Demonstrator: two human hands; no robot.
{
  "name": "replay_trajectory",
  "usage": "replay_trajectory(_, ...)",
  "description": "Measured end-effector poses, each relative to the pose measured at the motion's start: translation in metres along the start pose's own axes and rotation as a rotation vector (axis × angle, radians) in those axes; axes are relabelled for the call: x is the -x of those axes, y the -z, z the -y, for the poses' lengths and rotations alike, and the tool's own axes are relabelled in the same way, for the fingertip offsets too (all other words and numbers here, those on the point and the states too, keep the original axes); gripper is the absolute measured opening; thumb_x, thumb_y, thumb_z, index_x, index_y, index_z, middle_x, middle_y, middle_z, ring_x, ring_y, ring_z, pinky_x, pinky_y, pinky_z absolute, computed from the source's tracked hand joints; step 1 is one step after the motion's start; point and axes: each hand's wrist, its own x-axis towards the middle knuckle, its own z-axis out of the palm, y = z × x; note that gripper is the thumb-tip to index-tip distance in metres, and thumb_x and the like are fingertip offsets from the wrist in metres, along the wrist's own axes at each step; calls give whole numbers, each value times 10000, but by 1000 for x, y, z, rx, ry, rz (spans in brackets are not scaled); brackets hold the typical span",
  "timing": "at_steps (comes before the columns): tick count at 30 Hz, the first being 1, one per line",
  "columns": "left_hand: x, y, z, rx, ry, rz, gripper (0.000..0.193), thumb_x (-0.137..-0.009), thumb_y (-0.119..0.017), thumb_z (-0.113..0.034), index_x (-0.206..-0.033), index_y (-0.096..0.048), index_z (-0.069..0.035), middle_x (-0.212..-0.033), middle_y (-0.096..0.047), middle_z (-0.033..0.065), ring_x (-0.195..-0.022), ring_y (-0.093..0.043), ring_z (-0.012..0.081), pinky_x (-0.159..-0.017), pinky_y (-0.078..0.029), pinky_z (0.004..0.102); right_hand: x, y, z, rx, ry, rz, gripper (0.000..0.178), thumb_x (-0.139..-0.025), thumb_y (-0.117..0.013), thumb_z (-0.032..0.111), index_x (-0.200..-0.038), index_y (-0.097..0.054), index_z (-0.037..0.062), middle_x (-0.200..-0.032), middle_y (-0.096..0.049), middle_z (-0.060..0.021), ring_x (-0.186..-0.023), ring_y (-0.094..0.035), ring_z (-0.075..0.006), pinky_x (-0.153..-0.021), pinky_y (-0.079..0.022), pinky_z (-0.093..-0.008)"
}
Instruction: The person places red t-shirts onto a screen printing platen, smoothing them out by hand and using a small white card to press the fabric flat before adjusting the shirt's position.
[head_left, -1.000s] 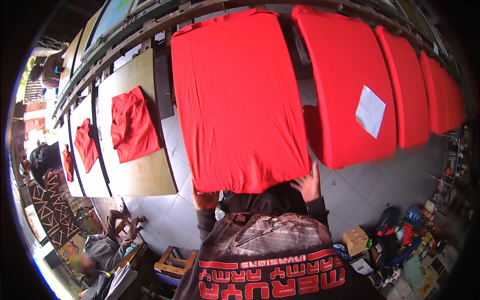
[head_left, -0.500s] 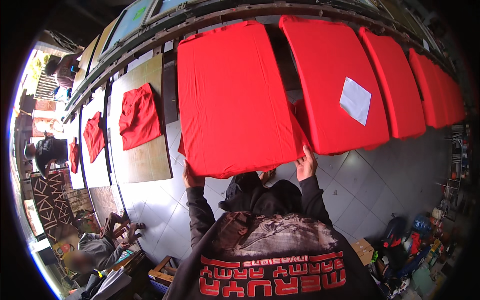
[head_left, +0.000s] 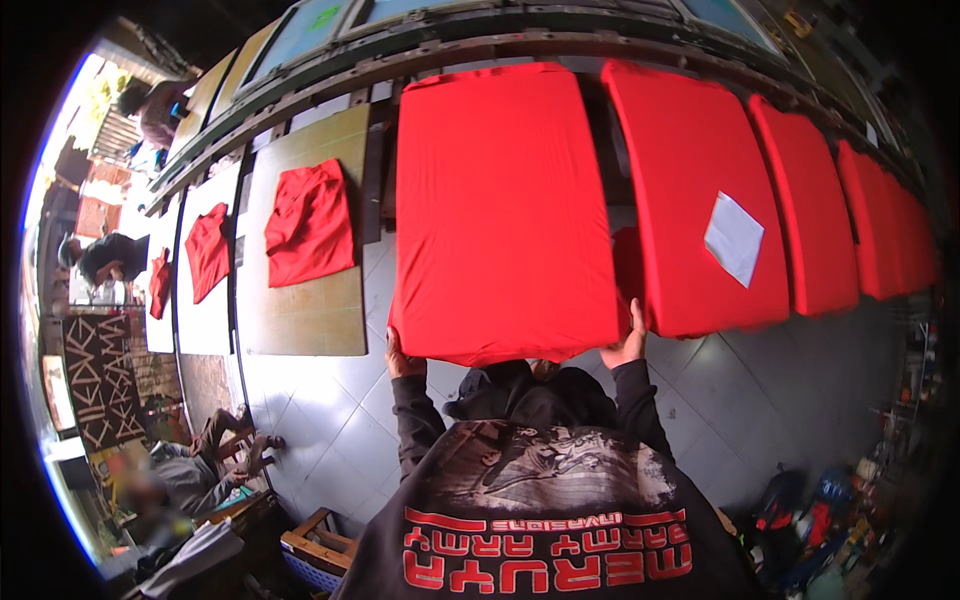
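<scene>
1. As I look down through the head camera, the red cloth (head_left: 505, 210) lies in the middle of my view — stretched nearly smooth over a flat oblong shape; faint creases run along it.
2. My left hand (head_left: 402, 357) is at its near left corner; the cloth hides part of the hand, so I cannot tell how tightly the fingers close there.
3. My right hand (head_left: 630, 343) is at the near right corner; its fingers point up alongside the edge, yet I cannot tell whether they grip the fabric.
4. Just to the right is a red-covered board (head_left: 680, 160) with a white sheet (head_left: 735, 240) lying askew on it; further red boards (head_left: 805, 210) follow farther along.
5. To the left, a bare board (head_left: 330, 325) carries a folded red garment (head_left: 312, 225); beyond it, two white panels (head_left: 208, 332) carry a smaller-looking garment (head_left: 208, 250) each.
6. Around the dark sleeves (head_left: 415, 420) I make out grey floor tiles (head_left: 330, 420); a dark rail (head_left: 500, 45) crosses past the far ends of the boards — and at lower left, well apart from my hands, is a co-worker (head_left: 190, 480) in grey.
</scene>
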Motion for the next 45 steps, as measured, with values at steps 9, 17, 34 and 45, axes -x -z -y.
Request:
replay_trajectory(9,0,-27,-3,330,126,-17,423,-1005,-503,-342,-1292,-565,-38,-1284,-623,126,-1162,-613,271,-1036,-460,450,-1,27,4,141,350,-114,515,-938,-625,403,-1352,-513,118,-1288,-618,-58,-1179,-589,-234,-977,-487,-466)
replay_trajectory(17,44,12,18,137,410,128,437,-940,-632,-338,-1284,-539,-84,-1319,-580,114,-1141,-610,263,-967,-488,418,35,-12,-12,-113,65,140,543,-935,-594,406,-1378,-475,115,-1387,-527,-77,-1237,-525,-269,-995,-433,-469)
replay_trajectory(34,73,-36,-11,-927,400,243,229,-785,-845,-229,-850,-754,-29,-794,-728,26,-723,-650,82,-681,-513,258,58,33,-17,1386,200,204,225,-867,-753,219,-855,-727,-4,-750,-717,-31,-682,-613,-59,-640,-477,-248)
replay_trajectory(45,43,25,28,128,407,233,512,-848,-603,-354,-1291,-581,-99,-1319,-596,130,-1261,-515,327,-1096,-337,584,21,74,-13,254,-130,406,462,-854,-623,289,-1240,-600,37,-1332,-566,-111,-1261,-500,-266,-1085,-333,-488)
